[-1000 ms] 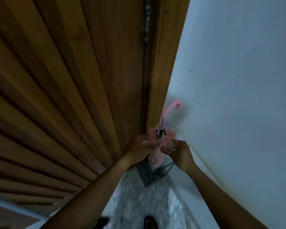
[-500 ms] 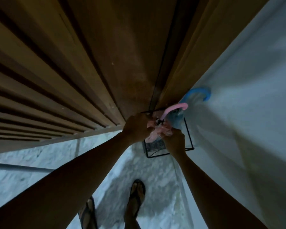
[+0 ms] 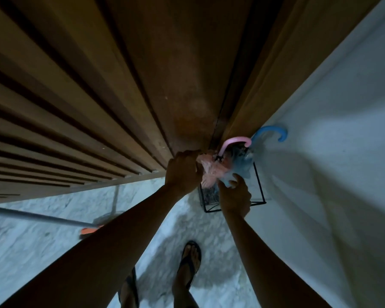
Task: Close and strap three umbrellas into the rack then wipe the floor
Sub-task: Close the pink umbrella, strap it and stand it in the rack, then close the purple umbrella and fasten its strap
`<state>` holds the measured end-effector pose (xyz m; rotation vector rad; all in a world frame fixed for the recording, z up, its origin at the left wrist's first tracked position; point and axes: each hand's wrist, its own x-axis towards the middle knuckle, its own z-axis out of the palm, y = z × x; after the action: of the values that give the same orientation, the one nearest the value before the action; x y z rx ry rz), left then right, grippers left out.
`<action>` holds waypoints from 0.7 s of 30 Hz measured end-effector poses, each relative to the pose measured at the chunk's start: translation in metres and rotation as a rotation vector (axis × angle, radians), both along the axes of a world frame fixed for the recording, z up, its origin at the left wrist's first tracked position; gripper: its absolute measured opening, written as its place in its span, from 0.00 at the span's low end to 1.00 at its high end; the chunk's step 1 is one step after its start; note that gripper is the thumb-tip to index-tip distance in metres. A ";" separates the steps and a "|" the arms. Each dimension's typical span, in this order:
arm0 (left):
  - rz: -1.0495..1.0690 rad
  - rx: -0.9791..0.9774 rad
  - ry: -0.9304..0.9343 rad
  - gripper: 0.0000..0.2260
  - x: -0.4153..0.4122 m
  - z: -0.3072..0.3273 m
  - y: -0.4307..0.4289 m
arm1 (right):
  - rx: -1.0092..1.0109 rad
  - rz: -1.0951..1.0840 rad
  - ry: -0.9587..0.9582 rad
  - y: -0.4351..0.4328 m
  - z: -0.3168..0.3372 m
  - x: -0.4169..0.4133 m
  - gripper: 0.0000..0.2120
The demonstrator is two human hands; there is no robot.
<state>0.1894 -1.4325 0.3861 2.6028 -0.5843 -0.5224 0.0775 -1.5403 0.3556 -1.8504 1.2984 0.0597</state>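
Left hand (image 3: 182, 172): fingers curled round pink umbrella (image 3: 210, 174) canopy, bunching folds, likely for strapping. Right hand (image 3: 235, 196): thumb, forefinger flank pale fold; pinch or touch, cannot tell. Blue umbrella (image 3: 271, 132) just beyond fingertips; both stand in rack (image 3: 260, 192) under knuckles.

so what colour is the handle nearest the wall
The handle is light blue; head view.

Left hand (image 3: 182, 172) grips pink umbrella (image 3: 209, 176) in rack (image 3: 259, 187); right hand (image 3: 235, 197) touches it.
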 end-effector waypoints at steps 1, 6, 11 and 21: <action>0.001 0.018 0.070 0.20 -0.006 0.011 0.012 | 0.016 -0.005 -0.015 0.007 0.010 -0.006 0.27; 0.100 0.037 0.292 0.23 -0.034 0.075 0.095 | 0.094 0.097 -0.089 0.055 0.077 -0.021 0.24; 0.398 -0.098 0.380 0.17 -0.079 0.133 0.227 | 0.232 0.418 -0.123 0.147 0.134 -0.015 0.15; 1.186 -0.469 0.211 0.12 -0.290 0.204 0.576 | 0.364 1.043 -0.169 0.515 0.231 -0.077 0.05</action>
<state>-0.1009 -0.8561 0.5905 1.9350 0.7969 -0.1934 0.0002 -1.0249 0.5869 -1.9505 0.0857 0.6273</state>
